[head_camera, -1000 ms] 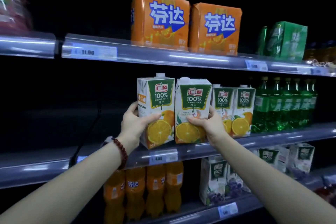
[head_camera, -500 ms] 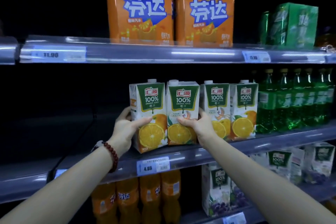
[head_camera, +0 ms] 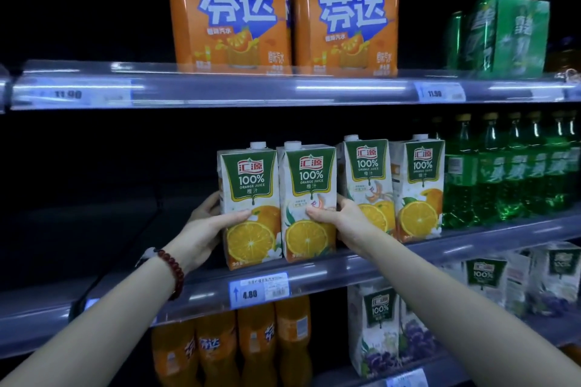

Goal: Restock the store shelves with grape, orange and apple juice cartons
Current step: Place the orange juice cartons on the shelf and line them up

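Observation:
Several white-and-green orange juice cartons stand in a row on the middle shelf (head_camera: 408,261). My left hand (head_camera: 204,229) grips the leftmost carton (head_camera: 251,185), thumb across its front and fingers behind its left side. My right hand (head_camera: 342,223) grips the second carton (head_camera: 309,179), thumb on its front and fingers round its right side. Both cartons stand upright, side by side, bottoms at the shelf's front lip. Two more orange cartons (head_camera: 393,179) stand to their right. Grape juice cartons (head_camera: 380,330) stand on the shelf below.
Green soda bottles (head_camera: 509,173) fill the middle shelf to the right. Orange soda packs (head_camera: 283,19) and a green pack (head_camera: 503,34) sit on the top shelf. Orange soda bottles (head_camera: 232,349) stand below. The shelf part left of the cartons is dark. A price tag (head_camera: 259,289) reads 4.80.
Both hands have pushed the two cartons back and to the right, closing up to the other two cartons. They now stand more upright on the shelf.

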The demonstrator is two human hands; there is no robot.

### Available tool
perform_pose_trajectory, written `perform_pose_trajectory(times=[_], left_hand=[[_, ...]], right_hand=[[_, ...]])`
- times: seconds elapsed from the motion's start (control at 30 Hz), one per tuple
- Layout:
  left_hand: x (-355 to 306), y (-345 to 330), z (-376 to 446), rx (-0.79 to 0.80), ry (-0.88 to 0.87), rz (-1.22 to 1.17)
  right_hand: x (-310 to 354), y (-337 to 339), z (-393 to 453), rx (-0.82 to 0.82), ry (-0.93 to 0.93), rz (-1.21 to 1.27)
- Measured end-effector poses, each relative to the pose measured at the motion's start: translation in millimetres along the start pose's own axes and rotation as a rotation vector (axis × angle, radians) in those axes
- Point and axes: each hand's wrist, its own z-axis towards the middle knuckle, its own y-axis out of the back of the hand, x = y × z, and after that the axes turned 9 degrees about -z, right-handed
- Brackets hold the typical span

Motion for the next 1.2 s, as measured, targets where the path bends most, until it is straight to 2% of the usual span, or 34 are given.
perform_pose_trajectory(times=[0.4, 0.63, 0.73, 0.83, 0.93, 1.1, 1.2], left_hand=[[-7, 3, 1, 0.018, 0.09, 0.075], [-10, 3, 0, 0.029, 0.15, 0.114], [-6, -2, -5, -0.005, 0.133, 0.09], [2, -6, -14, -0.123, 0.08, 0.104], [7, -10, -26, -0.231, -0.013, 0.283], [15, -20, -50, -0.343, -0.152, 0.84], [19, -25, -67, -0.326, -0.221, 0.892]], right_hand=[[-5, 0, -7, -0.024, 0.028, -0.083], [-4, -1, -14, -0.047, 0.083, -0.21], [-2, -1, -17, -0.05, 0.094, -0.276], [0, -3, -21, -0.098, 0.095, -0.374], [5, -4, -26, -0.181, 0.095, -0.488], [7, -10, -40, -0.266, 0.082, -0.731], [6, -13, -50, -0.261, 0.066, -0.847]])
